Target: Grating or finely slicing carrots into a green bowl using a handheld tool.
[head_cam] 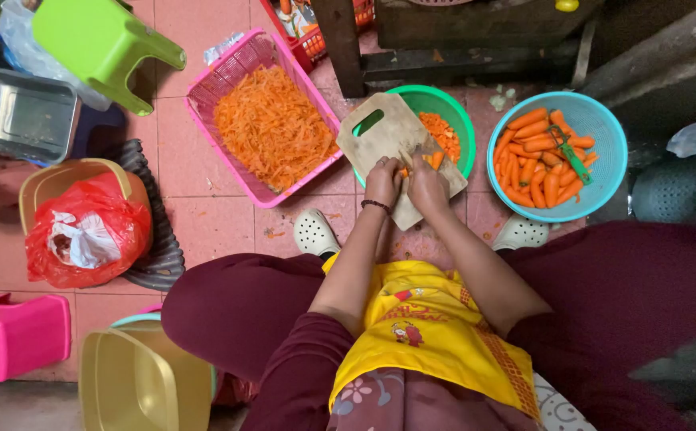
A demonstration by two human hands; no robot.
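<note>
A wooden cutting board (385,130) rests across a green bowl (453,108) that holds chopped carrot pieces (441,134). My left hand (382,182) presses down a carrot piece on the board. Beside it, my right hand (427,182) grips a knife whose blade points away over the carrot; the blade is mostly hidden. A dark bead bracelet circles my left wrist. To the right, a light blue colander (603,128) holds several peeled carrots (533,156) and a green peeler (570,153).
A pink basket (240,64) full of shredded carrot stands to the left. Further left are a red bag (92,231) in a tan bucket, a metal tray (21,116), a green stool (100,40), a pink stool (13,335), and a yellow bin (144,379).
</note>
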